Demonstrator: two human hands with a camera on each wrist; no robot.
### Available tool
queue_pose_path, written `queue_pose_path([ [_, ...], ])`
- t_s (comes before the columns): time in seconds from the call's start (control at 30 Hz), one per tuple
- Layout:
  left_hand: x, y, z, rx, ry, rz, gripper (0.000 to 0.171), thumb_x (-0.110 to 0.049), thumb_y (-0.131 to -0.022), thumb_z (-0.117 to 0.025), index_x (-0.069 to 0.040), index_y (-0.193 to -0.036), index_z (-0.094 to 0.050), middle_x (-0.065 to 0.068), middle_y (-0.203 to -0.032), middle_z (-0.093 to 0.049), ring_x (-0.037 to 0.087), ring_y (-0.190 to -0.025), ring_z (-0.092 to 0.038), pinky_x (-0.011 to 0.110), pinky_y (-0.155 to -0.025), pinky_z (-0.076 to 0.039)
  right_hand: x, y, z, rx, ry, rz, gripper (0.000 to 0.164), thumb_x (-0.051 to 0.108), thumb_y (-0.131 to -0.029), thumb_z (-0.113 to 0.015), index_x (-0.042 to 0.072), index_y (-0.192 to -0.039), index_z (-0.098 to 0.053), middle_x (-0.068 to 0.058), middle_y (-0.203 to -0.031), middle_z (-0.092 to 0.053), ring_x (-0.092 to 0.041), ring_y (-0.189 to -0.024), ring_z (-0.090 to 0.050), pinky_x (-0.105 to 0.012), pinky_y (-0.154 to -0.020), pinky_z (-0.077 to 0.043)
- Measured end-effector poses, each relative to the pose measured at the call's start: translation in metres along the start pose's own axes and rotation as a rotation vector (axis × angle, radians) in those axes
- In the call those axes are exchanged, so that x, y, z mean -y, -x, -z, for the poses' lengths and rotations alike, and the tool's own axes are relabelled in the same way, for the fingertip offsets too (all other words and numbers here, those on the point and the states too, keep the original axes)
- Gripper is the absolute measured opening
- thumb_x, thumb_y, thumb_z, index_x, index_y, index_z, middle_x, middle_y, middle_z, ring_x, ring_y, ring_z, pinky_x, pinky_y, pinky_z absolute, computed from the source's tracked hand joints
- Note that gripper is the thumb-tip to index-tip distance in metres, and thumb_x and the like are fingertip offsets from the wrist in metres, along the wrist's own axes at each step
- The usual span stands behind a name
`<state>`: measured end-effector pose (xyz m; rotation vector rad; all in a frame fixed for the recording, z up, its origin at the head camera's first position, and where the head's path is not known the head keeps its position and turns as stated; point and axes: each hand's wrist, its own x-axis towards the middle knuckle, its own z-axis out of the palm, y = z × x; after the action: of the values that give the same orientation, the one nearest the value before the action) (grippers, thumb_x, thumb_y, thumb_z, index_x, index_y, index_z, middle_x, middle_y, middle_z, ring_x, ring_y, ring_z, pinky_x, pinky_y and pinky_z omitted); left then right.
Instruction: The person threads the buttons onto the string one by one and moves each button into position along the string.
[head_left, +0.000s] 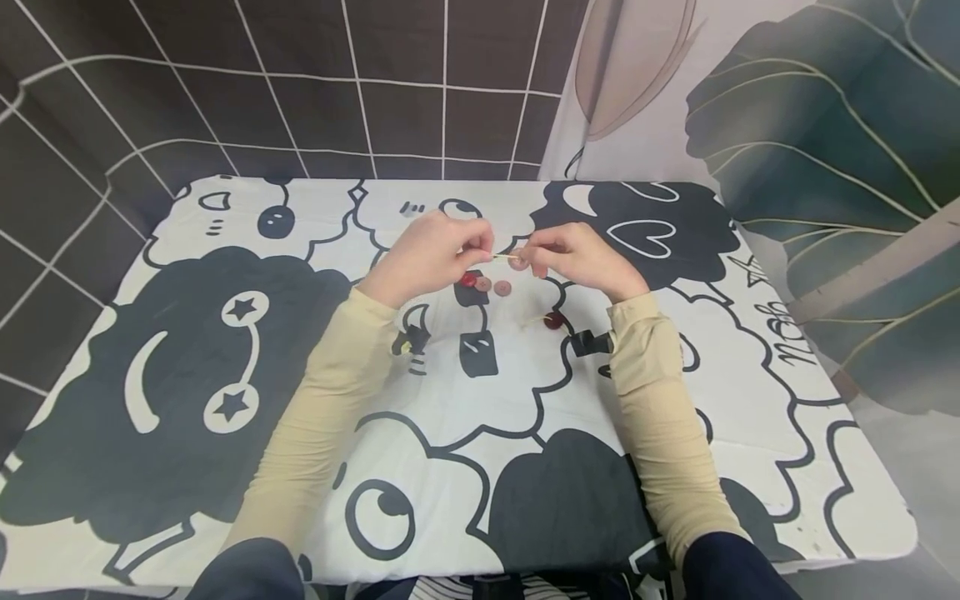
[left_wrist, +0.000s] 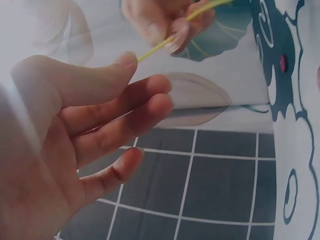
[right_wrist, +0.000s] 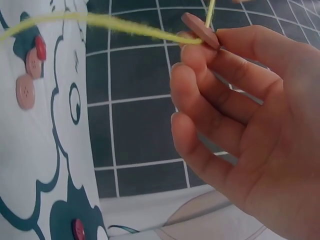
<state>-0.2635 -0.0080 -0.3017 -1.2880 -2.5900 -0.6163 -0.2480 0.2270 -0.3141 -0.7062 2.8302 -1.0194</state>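
Two hands are working above the counter [head_left: 450, 400]. The left hand [head_left: 442, 250] is pinching a yellow string [right_wrist: 135, 29] under its thumb, the other fingers lying slightly apart; the right hand [head_left: 573, 254] is pinching a pink button [right_wrist: 196, 26] on edge, and the string seems to be passing through it. Below, a red button [head_left: 468, 279] and two loose pink buttons [head_left: 503, 288] are lying close together, while a dark red button [head_left: 554, 320] is sitting apart, off to the right. Uneven tension could be causing trouble: a hard left tug might be popping the button from the right fingers, or a loosening left pinch might be letting the string slip back out.
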Motion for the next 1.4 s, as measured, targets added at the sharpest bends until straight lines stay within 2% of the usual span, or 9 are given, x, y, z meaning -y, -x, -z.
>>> queue_pose_path([
  [0.13, 0.003, 0.003, 0.007, 0.018, -0.004, 0.022, 0.007, -0.018, -0.091, -0.066, -0.012, -0.090, -0.063, 0.003, -0.080, -0.072, 0.023, -0.071, -0.062, 0.040, -0.081, -0.046, -0.004, 0.001, 0.002, -0.007, 0.011, -0.047, 0.023, 0.024, -0.094, -0.058, 0.011, -0.078, -0.069, -0.007, -0.080, -0.070, -0.013, -0.075, -0.055, -0.024, -0.065, -0.040],
  [0.33, 0.006, 0.005, 0.013, 0.030, 0.035, 0.055, 0.007, -0.017, -0.092, -0.066, -0.010, -0.091, -0.064, 0.005, -0.088, -0.074, 0.023, -0.082, -0.068, 0.037, -0.080, -0.050, -0.009, 0.002, 0.004, 0.009, 0.031, -0.125, 0.016, 0.022, -0.090, -0.060, 0.012, -0.086, -0.072, -0.011, -0.072, -0.067, -0.018, -0.071, -0.058, -0.025, -0.067, -0.042],
  [0.47, 0.009, 0.006, 0.017, 0.029, 0.049, 0.085, 0.008, -0.018, -0.092, -0.065, -0.010, -0.093, -0.064, 0.006, -0.093, -0.075, 0.024, -0.090, -0.069, 0.040, -0.090, -0.047, -0.013, 0.002, 0.006, 0.048, 0.030, -0.131, 0.013, 0.015, -0.089, -0.060, 0.009, -0.087, -0.071, -0.012, -0.074, -0.068, -0.020, -0.069, -0.060, -0.026, -0.066, -0.042],
  [0.6, 0.010, 0.009, 0.022, 0.036, 0.058, 0.118, 0.008, -0.018, -0.093, -0.065, -0.010, -0.095, -0.063, 0.007, -0.097, -0.075, 0.025, -0.095, -0.069, 0.042, -0.097, -0.042, -0.018, 0.002, 0.008, 0.116, 0.019, -0.154, 0.010, 0.009, -0.086, -0.060, 0.006, -0.087, -0.069, -0.008, -0.075, -0.068, -0.017, -0.070, -0.058, -0.027, -0.067, -0.043],
  [0.77, 0.010, 0.011, 0.025, 0.018, 0.080, 0.129, 0.008, -0.017, -0.093, -0.064, -0.009, -0.095, -0.064, 0.008, -0.097, -0.075, 0.025, -0.094, -0.068, 0.041, -0.089, -0.046, -0.023, 0.004, 0.009, 0.202, 0.042, -0.173, 0.014, 0.002, -0.081, -0.059, 0.006, -0.088, -0.070, -0.004, -0.081, -0.068, -0.017, -0.076, -0.058, -0.029, -0.071, -0.044],
  [0.93, 0.012, 0.014, 0.028, 0.015, 0.090, 0.124, 0.007, -0.016, -0.093, -0.064, -0.009, -0.092, -0.064, 0.008, -0.095, -0.075, 0.024, -0.092, -0.068, 0.039, -0.085, -0.048, -0.027, 0.006, 0.009, 0.284, 0.083, -0.194, 0.009, 0.012, -0.089, -0.061, 0.008, -0.086, -0.069, -0.003, -0.072, -0.062, -0.025, -0.077, -0.057, -0.030, -0.069, -0.040],
  [1.07, 0.014, 0.017, 0.032, 0.054, 0.075, 0.134, 0.007, -0.016, -0.093, -0.064, -0.009, -0.093, -0.063, 0.008, -0.094, -0.074, 0.025, -0.090, -0.067, 0.041, -0.087, -0.046, -0.030, 0.007, 0.008, 0.334, 0.070, -0.210, 0.013, 0.017, -0.090, -0.062, 0.008, -0.083, -0.069, -0.003, -0.067, -0.060, -0.027, -0.077, -0.056, -0.030, -0.068, -0.038],
  [1.2, 0.018, 0.021, 0.037, 0.096, 0.045, 0.142, 0.007, -0.016, -0.092, -0.064, -0.009, -0.094, -0.064, 0.008, -0.093, -0.074, 0.026, -0.086, -0.065, 0.042, -0.085, -0.046, -0.035, 0.006, 0.005, 0.382, 0.046, -0.234, 0.016, 0.020, -0.088, -0.065, 0.006, -0.084, -0.070, -0.004, -0.065, -0.059, -0.023, -0.074, -0.055, -0.029, -0.070, -0.038],
  [1.4, 0.020, 0.021, 0.038, 0.130, 0.031, 0.138, 0.006, -0.013, -0.092, -0.063, -0.008, -0.094, -0.064, 0.009, -0.092, -0.073, 0.026, -0.083, -0.064, 0.042, -0.082, -0.048, -0.044, 0.005, 0.002, 0.461, 0.041, -0.282, 0.019, 0.023, -0.087, -0.067, 0.005, -0.082, -0.068, -0.002, -0.066, -0.059, -0.020, -0.073, -0.054, -0.027, -0.065, -0.036],
])
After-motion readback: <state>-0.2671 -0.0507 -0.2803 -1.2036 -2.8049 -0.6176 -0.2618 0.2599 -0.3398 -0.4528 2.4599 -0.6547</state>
